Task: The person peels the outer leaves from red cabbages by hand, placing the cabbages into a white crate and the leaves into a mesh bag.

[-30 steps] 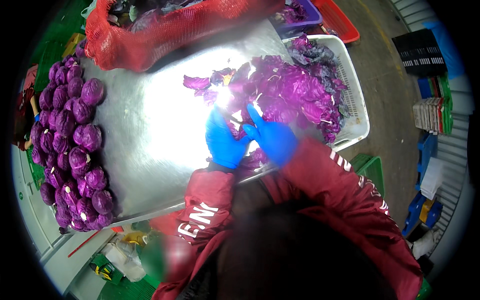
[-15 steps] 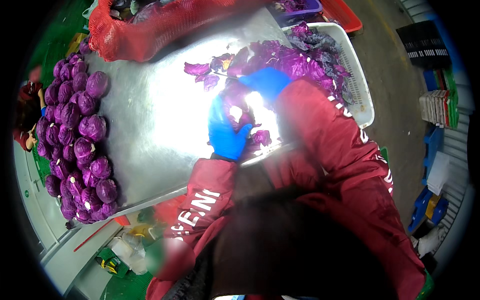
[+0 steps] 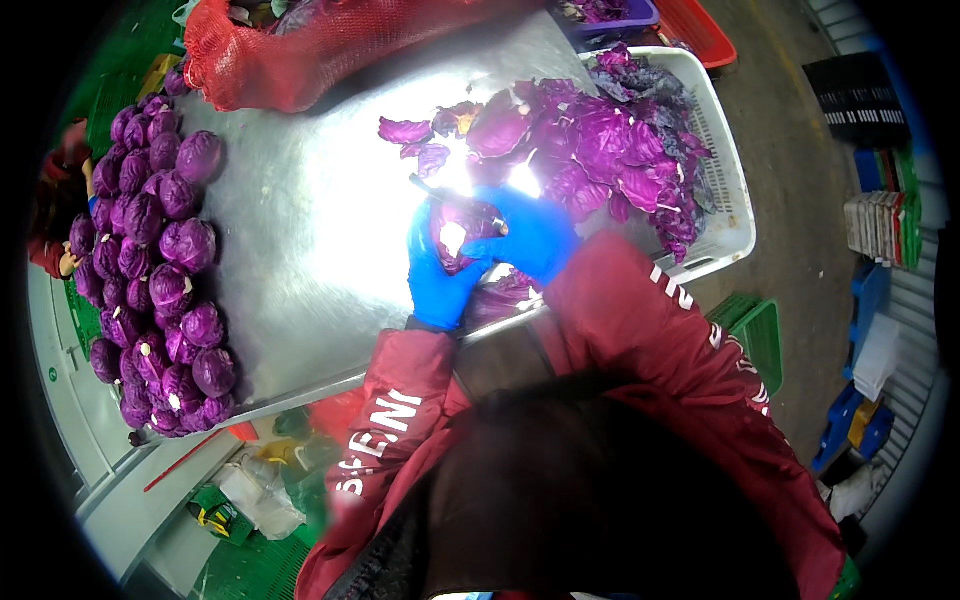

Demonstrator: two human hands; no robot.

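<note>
A red cabbage (image 3: 455,238) with a pale cut stem end is between my two blue-gloved hands, above the near edge of the metal table. My left hand (image 3: 432,277) is closed round its left and near side. My right hand (image 3: 530,232) lies against its right side, fingers bent onto it. Beyond the cabbage pokes the dark tip of a thin blade, seemingly a knife (image 3: 421,184) in my right hand; its handle is hidden. Loose purple leaves (image 3: 600,140) are heaped just past my right hand, and more leaves (image 3: 503,296) lie under my hands.
Several whole red cabbages (image 3: 142,217) are piled along the table's (image 3: 270,300) left end. A red mesh sack (image 3: 300,65) lies across the far side. A white basket (image 3: 735,190) with leaves stands at the right, near a green crate (image 3: 757,335). Another person's hand (image 3: 68,262) shows far left.
My right hand has come back toward me from the leaf heap and onto the cabbage. My left hand keeps its hold, and the cabbage's cut end now shows more plainly.
</note>
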